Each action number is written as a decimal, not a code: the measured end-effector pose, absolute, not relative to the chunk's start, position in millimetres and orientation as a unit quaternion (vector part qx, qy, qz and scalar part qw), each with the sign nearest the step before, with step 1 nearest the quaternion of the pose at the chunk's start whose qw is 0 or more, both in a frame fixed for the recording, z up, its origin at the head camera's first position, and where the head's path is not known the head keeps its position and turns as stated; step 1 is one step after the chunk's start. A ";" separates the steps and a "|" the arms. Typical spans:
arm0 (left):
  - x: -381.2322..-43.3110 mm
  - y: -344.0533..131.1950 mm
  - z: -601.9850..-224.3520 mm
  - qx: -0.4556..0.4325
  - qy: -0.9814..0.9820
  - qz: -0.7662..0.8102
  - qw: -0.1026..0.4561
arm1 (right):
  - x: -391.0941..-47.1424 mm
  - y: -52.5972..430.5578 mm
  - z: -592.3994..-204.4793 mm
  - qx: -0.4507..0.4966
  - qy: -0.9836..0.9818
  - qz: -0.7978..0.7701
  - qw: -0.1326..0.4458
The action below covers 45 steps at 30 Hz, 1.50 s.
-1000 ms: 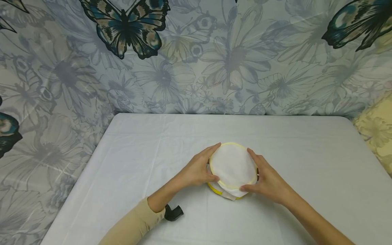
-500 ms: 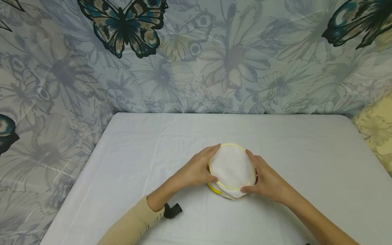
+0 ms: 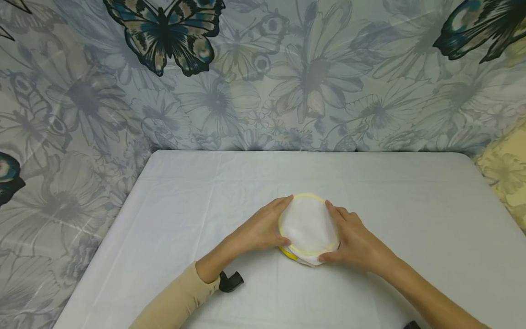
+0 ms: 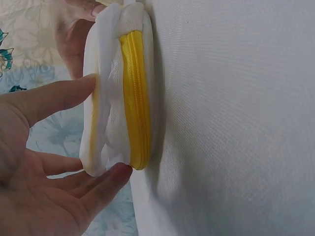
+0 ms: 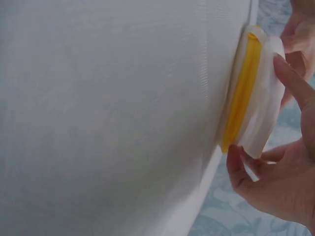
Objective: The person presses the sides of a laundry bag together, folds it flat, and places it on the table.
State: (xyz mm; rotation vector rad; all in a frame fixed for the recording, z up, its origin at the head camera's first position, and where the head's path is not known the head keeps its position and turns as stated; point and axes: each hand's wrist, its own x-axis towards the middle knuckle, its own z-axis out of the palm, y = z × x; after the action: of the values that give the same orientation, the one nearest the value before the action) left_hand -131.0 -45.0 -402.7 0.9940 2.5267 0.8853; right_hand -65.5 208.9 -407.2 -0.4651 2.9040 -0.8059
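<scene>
A round, flat-topped white zip pouch (image 3: 309, 225) with yellow trim round its top lies on the white table. My left hand (image 3: 263, 227) holds its left side, thumb at the near rim and fingers at the far edge. Opposite, my right hand (image 3: 356, 238) grips the right side in the same way. Along the pouch's side runs a yellow zipper (image 4: 137, 101), plain in the left wrist view. The right wrist view shows the yellow zipper band (image 5: 244, 93) low, near the tabletop, with a fingertip at its end. Much of both side walls is hidden by the hands in the head view.
A white cloth-covered table (image 3: 205, 183) spreads around the pouch, its back edge against a floral, butterfly-printed backdrop (image 3: 263, 91). A black piece (image 3: 231, 282) sticks out by the left sleeve (image 3: 181, 292). Yellow patterned fabric (image 3: 505, 169) hangs at the right.
My right hand has shifted slightly left along with the pouch's right edge, so the two hands are a little closer together. The left hand stays nearly in place.
</scene>
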 end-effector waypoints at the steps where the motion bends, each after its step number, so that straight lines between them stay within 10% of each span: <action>1: -131.3 -45.3 -402.7 0.343 0.876 0.306 0.146 | -66.0 209.2 -407.8 -0.154 0.952 -0.261 0.044; 45: -141.2 -38.3 -406.8 0.398 0.880 0.166 0.198 | -87.1 216.1 -411.3 -0.218 0.934 -0.243 0.142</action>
State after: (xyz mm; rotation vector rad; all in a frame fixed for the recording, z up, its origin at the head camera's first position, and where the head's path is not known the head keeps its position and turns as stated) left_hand -141.2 -38.3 -406.8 1.1148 2.4629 0.4659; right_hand -87.1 216.1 -411.3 -0.6293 2.6957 -0.7019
